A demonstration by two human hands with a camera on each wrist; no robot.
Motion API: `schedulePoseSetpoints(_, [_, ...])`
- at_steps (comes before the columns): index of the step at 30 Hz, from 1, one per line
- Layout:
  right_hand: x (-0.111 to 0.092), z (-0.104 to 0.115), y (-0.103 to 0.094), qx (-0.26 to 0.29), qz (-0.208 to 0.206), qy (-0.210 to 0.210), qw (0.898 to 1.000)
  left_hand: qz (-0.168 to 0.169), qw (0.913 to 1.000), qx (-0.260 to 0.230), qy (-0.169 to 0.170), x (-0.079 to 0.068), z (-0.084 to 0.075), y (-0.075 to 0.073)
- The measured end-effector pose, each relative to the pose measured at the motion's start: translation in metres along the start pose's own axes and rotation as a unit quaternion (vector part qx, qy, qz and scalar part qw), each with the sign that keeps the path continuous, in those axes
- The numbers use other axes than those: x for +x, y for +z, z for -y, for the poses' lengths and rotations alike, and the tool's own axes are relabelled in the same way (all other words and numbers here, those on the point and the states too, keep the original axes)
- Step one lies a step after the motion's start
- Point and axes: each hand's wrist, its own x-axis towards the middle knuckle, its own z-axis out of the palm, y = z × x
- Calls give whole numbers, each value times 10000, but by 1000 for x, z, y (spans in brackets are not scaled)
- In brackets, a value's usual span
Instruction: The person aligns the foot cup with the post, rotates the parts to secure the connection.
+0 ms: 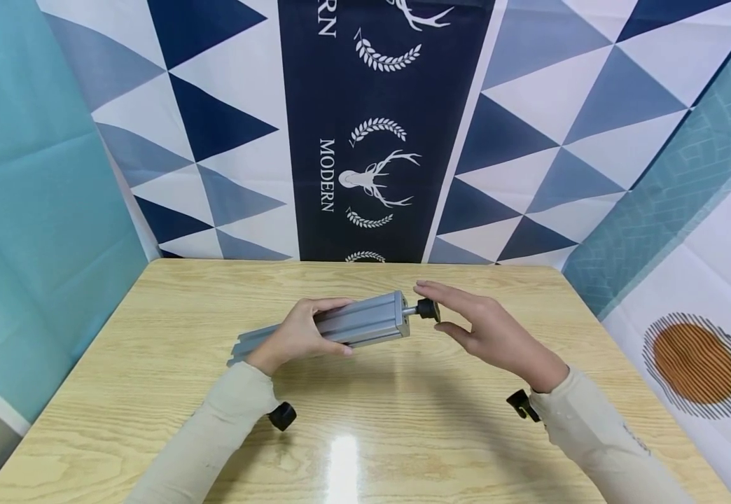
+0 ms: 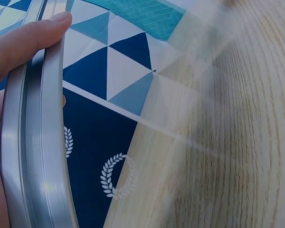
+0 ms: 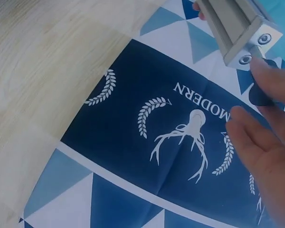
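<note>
My left hand [image 1: 305, 332] grips a grey aluminium profile [image 1: 365, 318] around its middle, tilted above the table. In the left wrist view, the thumb lies across the long groove of the profile [image 2: 35, 142]. A metal stem with a black levelling foot [image 1: 427, 309] sticks out of the profile's right end. The end plate [image 3: 256, 45] shows bolt heads beside the stem in the right wrist view. My right hand [image 1: 488, 329] is around the black foot, its fingers extended above and its thumb at the lower edge. Part of the foot hides behind the thumb in the right wrist view.
A wooden table [image 1: 372, 448] lies under both hands. Behind it hangs a patterned cloth [image 1: 233, 126] with triangles and a dark stag panel. Teal cloth [image 1: 38, 175] hangs at the left. Small black mounts [image 1: 282, 416] sit at both wrists.
</note>
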Motion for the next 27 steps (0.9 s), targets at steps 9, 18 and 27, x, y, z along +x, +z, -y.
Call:
schedulePoseSetpoints(9, [1,4,6,665,256,1757,9819,11,10000,21,-24,-1,-2,1])
schedulePoseSetpoints(18, [0,4,2,656,433,1711,9821,-11,9999,-126,-3,-2,-3,2])
schedulePoseSetpoints(27, [-1,4,-1,138,83,360,9992,-13,9999,-167,-23,-2,-4,2])
